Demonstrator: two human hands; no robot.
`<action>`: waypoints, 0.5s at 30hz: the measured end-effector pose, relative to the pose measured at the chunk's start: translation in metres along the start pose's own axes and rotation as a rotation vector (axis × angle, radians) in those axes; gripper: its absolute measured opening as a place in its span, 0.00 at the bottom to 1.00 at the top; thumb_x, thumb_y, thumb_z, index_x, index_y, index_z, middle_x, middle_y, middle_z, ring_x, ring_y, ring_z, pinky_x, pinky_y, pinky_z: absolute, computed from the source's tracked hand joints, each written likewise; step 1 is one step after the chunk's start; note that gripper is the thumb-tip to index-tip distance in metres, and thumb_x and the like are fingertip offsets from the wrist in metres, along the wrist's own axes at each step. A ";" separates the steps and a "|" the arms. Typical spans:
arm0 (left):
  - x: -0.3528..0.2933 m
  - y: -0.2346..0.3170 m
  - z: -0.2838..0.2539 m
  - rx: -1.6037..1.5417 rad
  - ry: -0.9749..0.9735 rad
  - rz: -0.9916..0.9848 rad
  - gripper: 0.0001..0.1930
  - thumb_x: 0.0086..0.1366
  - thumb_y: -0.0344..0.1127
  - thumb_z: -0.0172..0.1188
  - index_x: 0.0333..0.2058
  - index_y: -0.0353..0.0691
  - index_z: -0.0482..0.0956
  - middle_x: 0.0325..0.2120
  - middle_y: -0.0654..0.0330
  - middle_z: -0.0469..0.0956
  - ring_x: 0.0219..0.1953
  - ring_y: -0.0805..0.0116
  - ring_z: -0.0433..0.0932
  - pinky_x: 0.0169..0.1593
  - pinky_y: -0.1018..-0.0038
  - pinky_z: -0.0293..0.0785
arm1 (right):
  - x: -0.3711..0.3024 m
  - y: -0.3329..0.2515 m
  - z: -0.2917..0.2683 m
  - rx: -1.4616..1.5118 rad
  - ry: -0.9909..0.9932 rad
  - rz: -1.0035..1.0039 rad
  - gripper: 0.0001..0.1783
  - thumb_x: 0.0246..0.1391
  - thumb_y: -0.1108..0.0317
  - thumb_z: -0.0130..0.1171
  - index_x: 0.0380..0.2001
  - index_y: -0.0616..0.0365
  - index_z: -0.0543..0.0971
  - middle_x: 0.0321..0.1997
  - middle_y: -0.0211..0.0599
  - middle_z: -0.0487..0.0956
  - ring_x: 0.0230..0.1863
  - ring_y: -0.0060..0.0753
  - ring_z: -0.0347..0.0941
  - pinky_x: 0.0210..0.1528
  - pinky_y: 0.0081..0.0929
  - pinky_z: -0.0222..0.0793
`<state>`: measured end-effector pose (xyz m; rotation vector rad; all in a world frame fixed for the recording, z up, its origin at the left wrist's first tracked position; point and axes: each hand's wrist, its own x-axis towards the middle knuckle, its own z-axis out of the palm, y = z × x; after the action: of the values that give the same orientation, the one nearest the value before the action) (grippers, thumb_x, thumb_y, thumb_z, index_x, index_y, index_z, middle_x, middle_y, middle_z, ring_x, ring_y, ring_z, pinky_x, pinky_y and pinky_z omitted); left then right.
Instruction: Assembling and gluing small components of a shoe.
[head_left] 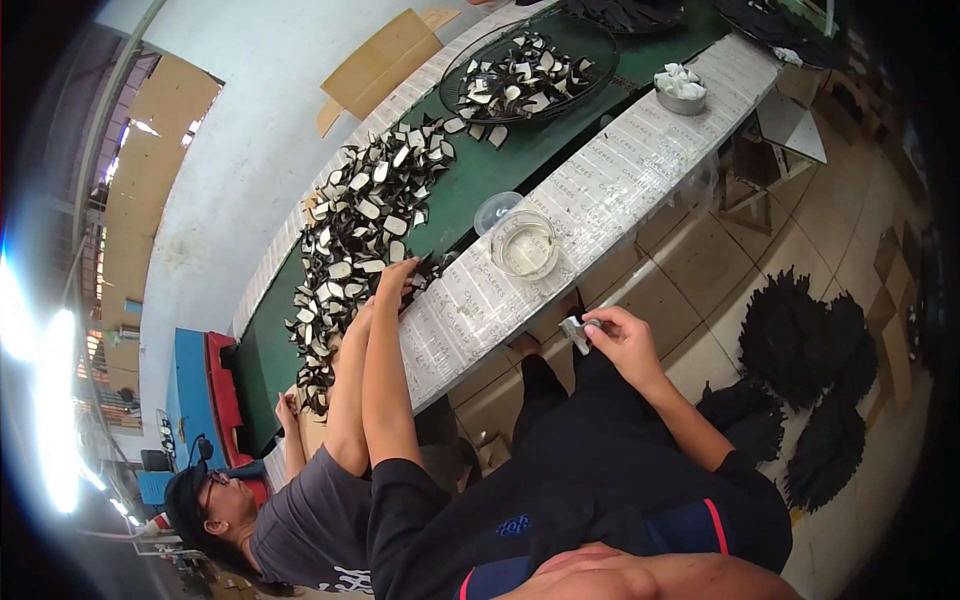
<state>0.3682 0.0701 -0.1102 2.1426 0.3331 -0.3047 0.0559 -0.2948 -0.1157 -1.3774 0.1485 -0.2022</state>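
My right hand (622, 338) is closed, pinching a small pale grey-white piece (576, 334) between thumb and fingers in front of my body. On the left, my left hand (398, 277) reaches to the near edge of a long heap of small curved black-and-white pieces (368, 210). Its fingertips are drawn together beside a dark bit; what they hold, if anything, is too small to make out. The heap lies on a green belt (480, 175). A co-worker's forearm (350, 395) runs close along my left arm, partly hiding the pieces there.
A clear round tub (525, 246) and its lid-like clear dish (497, 211) stand on the wrapped ledge (610, 185). Farther along are a tin of white bits (680, 88) and a black basket (605, 85) of pieces. Black bundles (805, 345) lie on the floor at right.
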 end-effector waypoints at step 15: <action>-0.179 -0.051 0.076 -0.686 0.188 0.358 0.21 0.62 0.25 0.64 0.53 0.34 0.72 0.33 0.61 0.73 0.32 0.70 0.79 0.37 0.77 0.78 | 0.016 0.006 0.017 0.158 -0.167 0.211 0.12 0.59 0.73 0.60 0.45 0.65 0.78 0.37 0.30 0.79 0.37 0.18 0.75 0.41 0.18 0.72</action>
<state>0.1766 0.0127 -0.1303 1.5094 0.1245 0.1998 0.0755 -0.2810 -0.1183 -1.2061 0.1340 0.0760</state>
